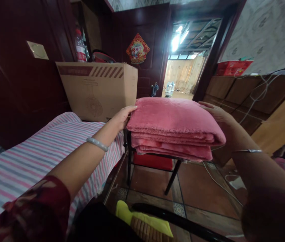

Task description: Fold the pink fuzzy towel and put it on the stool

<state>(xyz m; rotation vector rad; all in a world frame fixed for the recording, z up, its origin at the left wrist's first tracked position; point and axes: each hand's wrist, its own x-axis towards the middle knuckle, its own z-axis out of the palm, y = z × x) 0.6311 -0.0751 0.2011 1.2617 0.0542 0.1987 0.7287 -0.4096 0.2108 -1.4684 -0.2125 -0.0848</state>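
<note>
A folded pink fleece blanket (172, 124) lies on a black metal stool with a red seat (153, 160). My left hand (123, 116) rests flat against the blanket's left edge, fingers stretched out. My right hand (216, 114) lies on the blanket's right side, fingers extended along its top edge. Neither hand is closed round anything. I wear a pale bangle on the left wrist and a thin bracelet on the right.
A bed with a pink and grey striped sheet (31, 158) is at the left. A large cardboard box (99, 89) stands behind it. Wooden cabinets (235, 92) with cables line the right. An open doorway (182, 67) lies ahead. A yellow brush (144, 222) lies near my feet.
</note>
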